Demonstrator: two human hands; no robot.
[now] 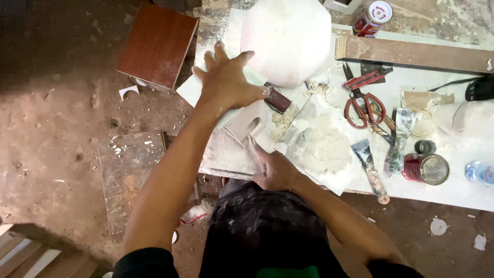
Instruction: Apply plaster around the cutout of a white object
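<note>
My left hand [226, 77] lies flat with fingers spread on a pale flat panel [191, 90] at the left end of the workbench, next to a big white rounded plaster form [288, 38]. Its thumb reaches toward a putty knife with a dark red handle [278, 99]. My right hand [272, 167] is lower down, fingers curled against a small beige block with a slot [247, 122]. What the right hand grips is hidden by its own fingers. A heap of pale filler paste [321, 146] sits on a sheet just right of that hand.
Red-handled scissors [360, 105], a scraper [371, 170], a red tin lying on its side [426, 169], another tin [371, 18] and a wooden batten [411, 51] crowd the bench. A reddish-brown wooden box [157, 44] stands on the dirty floor at the left.
</note>
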